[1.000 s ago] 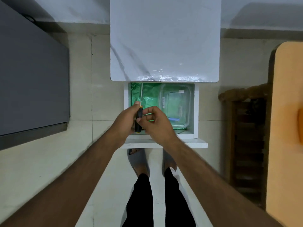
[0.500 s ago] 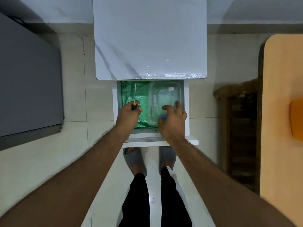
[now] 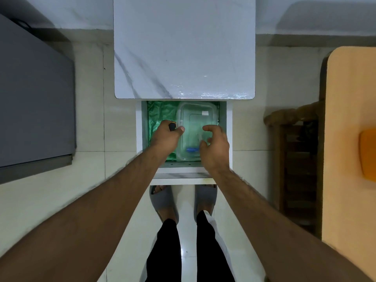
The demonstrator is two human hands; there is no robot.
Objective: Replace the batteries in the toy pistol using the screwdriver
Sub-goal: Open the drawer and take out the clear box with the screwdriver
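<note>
The left hand [image 3: 165, 135] grips the black-and-yellow-handled screwdriver [image 3: 172, 126] over the open white drawer [image 3: 227, 127] while the right hand [image 3: 214, 146], fingers loosely spread, hovers above the clear plastic lidded box [image 3: 195, 119]; best lift it level by both sides, the toy pistol being unseen.

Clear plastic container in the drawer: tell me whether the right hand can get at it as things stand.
Probably yes. The drawer is pulled open, the right hand hovers empty over the clear container, and nothing covers it.

Screwdriver [image 3: 172, 126] — black handle, yellow band, gripped in left fist, shaft hidden, over open drawer
</note>
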